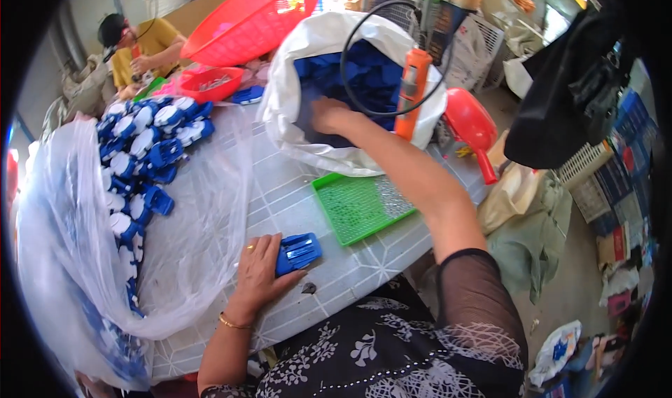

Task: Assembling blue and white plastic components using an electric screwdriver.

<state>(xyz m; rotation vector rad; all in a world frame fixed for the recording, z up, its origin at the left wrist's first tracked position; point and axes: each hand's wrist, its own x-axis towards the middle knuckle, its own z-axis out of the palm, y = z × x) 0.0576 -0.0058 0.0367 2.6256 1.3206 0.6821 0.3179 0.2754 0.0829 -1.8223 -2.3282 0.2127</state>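
On the tiled-pattern table (276,205), my left hand (260,270) rests around a blue plastic part (299,253) with slots and thin metal pieces on its top. Across the table, my right hand (327,113) reaches into a white sack (285,128) of blue plastic pieces (371,65); its fingers are largely hidden there. An orange power screwdriver (413,93) hangs upright in front of the sack, its black cable looped. Below my right forearm lies a green tray (344,242) with small metal pins (393,198) at its right end.
Blue-and-white assembled pieces (143,139) heap in a clear plastic bag (203,258) at left. Behind are a large red basket (245,30) and a small red bowl (227,88). A red scoop (472,121) sits right of the sack. Another person (157,41) works at the far left.
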